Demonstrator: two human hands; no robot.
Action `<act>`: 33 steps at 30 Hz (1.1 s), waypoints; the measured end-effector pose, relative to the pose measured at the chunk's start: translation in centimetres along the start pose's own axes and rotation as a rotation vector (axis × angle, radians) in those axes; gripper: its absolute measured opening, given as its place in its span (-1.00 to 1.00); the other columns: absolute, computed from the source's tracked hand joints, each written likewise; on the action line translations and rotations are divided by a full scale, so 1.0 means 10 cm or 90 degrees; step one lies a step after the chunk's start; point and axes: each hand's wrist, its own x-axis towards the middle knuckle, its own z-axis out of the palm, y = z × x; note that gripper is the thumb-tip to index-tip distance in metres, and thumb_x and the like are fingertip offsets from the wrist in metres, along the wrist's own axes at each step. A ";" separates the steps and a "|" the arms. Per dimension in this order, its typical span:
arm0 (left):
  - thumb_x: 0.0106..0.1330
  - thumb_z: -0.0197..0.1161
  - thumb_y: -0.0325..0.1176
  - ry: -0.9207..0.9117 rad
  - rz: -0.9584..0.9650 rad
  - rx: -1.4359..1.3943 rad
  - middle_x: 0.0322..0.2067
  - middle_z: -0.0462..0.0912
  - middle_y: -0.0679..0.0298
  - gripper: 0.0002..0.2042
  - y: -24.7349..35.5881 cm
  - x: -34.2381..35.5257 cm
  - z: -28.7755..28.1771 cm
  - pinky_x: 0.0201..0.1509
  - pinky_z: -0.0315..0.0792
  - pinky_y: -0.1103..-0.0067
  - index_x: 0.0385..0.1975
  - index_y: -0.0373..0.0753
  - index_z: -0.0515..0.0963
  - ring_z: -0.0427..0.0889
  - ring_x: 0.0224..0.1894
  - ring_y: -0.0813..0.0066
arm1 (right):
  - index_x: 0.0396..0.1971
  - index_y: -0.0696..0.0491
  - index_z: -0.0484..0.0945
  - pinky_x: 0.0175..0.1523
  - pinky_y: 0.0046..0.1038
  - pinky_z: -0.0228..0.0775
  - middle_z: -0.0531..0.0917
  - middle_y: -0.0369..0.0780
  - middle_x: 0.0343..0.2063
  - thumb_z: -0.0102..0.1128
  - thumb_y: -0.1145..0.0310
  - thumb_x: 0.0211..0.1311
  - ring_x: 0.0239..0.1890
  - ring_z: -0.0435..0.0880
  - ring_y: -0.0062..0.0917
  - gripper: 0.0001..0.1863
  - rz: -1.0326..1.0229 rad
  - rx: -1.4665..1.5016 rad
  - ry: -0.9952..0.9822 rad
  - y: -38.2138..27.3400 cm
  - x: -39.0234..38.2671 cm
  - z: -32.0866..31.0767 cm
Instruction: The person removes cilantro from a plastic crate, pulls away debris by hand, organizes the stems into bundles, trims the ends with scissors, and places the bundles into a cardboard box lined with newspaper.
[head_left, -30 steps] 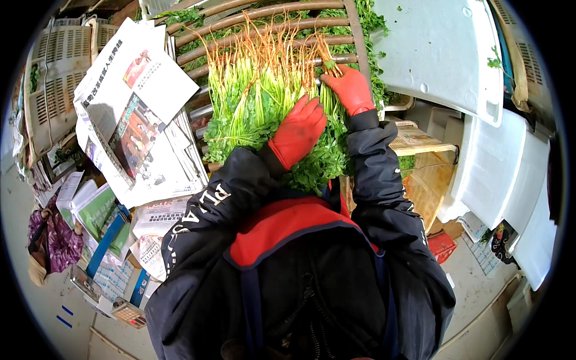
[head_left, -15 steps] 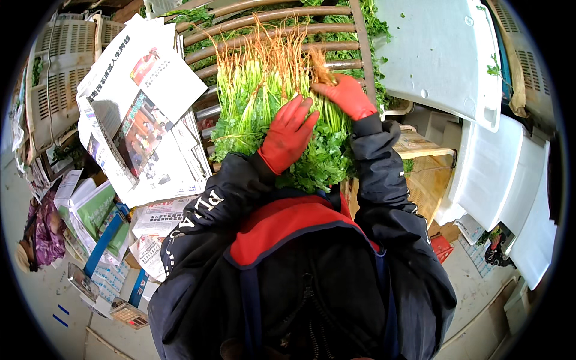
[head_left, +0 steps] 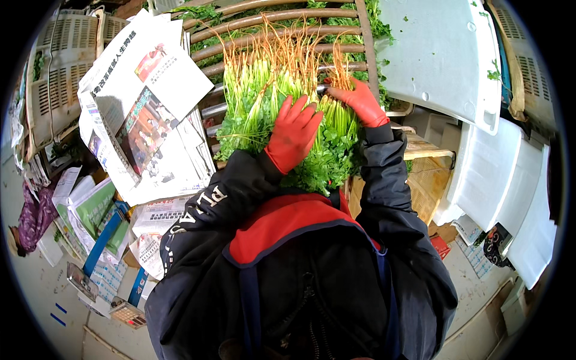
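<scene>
A row of leafy green herbs (head_left: 252, 90), which look like coriander, lies on a brown slatted rack with thin orange-brown roots pointing away from me and leaves toward my body. My left hand (head_left: 293, 135), in a red glove, rests on the herbs with its fingers stretched out and slightly apart. At the row's right end, my right hand (head_left: 363, 103), also red-gloved, grips a smaller herb bunch (head_left: 336, 117) just below its roots. The thumb lies across the near side of the stems; the other fingers are partly hidden behind them.
To the left, a stack of newspapers (head_left: 162, 114) overlaps the edge of the slatted rack (head_left: 367, 36). A white plastic lid or tray (head_left: 438, 54) lies at the far right, above white bins (head_left: 489, 168). More greens show beneath the slats, and a wooden stool-like piece (head_left: 429, 147) stands near my right forearm.
My right hand has shifted slightly right and nearer to me, and the bunch's roots are now spread upright beside the row. My left hand remains on the herbs, a little to the right.
</scene>
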 end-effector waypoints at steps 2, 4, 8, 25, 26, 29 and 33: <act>0.02 0.25 -0.53 0.000 0.004 -0.034 0.04 0.41 0.13 -0.56 -0.03 0.00 0.03 0.22 0.26 0.14 -0.01 -0.24 0.45 0.36 0.16 0.04 | -0.11 0.22 0.54 -0.06 -0.43 0.40 0.66 -0.11 -0.30 0.33 0.03 -0.03 -0.24 0.62 -0.41 -0.40 -0.003 -0.152 -0.018 -0.20 0.02 0.05; 0.03 0.25 -0.53 0.033 -0.003 -0.070 0.02 0.45 0.11 -0.57 -0.05 0.00 0.03 0.18 0.30 0.19 -0.02 -0.26 0.46 0.39 0.13 0.04 | -0.18 0.21 0.57 -0.08 -0.38 0.41 0.66 -0.05 -0.35 0.32 -0.04 -0.04 -0.27 0.63 -0.31 -0.40 -0.008 -0.304 -0.031 -0.27 0.11 0.12; 0.07 0.26 -0.50 0.089 -0.170 -0.127 -0.10 0.55 0.07 -0.58 -0.08 0.09 -0.15 0.06 0.40 0.32 0.01 -0.28 0.45 0.50 0.01 0.06 | -0.26 0.19 0.60 -0.16 -0.33 0.42 0.64 0.01 -0.44 0.30 -0.05 -0.07 -0.34 0.62 -0.17 -0.43 -0.078 -0.341 -0.027 -0.13 0.33 0.17; 0.09 0.25 -0.54 0.122 -0.362 -0.242 -0.41 0.60 0.22 -0.39 0.20 0.33 -0.15 -0.46 0.40 0.57 0.22 -0.11 0.32 0.48 -0.60 0.51 | -0.21 0.15 0.60 -0.30 -0.57 0.32 0.62 -0.31 -0.44 0.29 0.15 0.06 -0.43 0.48 -0.67 -0.61 -0.014 -0.098 -0.154 -0.40 -0.05 0.16; 0.09 0.25 -0.53 0.111 -0.379 -0.279 -0.41 0.60 0.21 -0.42 0.11 0.35 -0.13 -0.45 0.41 0.57 0.20 -0.13 0.35 0.49 -0.58 0.50 | -0.23 0.16 0.61 -0.28 -0.55 0.33 0.62 -0.30 -0.45 0.29 0.15 0.06 -0.43 0.47 -0.66 -0.61 -0.047 -0.103 -0.123 -0.31 -0.03 0.15; 0.09 0.29 -0.46 0.155 -0.222 -0.202 -0.40 0.59 0.18 -0.61 -0.22 0.25 0.06 -0.40 0.46 0.53 -0.01 -0.20 0.52 0.58 -0.47 0.35 | -0.36 0.18 0.61 -0.28 -0.54 0.34 0.61 -0.30 -0.51 0.22 0.20 0.09 -0.44 0.50 -0.65 -0.68 0.012 -0.078 -0.078 -0.38 -0.26 0.00; 0.02 0.29 -0.42 0.162 -0.127 -0.051 -0.41 0.49 0.25 -0.76 -0.21 0.23 0.06 -0.39 0.45 0.42 -0.27 -0.18 0.51 0.55 -0.39 0.23 | -0.48 0.14 0.58 -0.28 -0.56 0.36 0.62 -0.29 -0.51 0.15 0.25 0.12 -0.45 0.55 -0.64 -0.77 0.055 0.027 -0.001 -0.51 -0.60 -0.40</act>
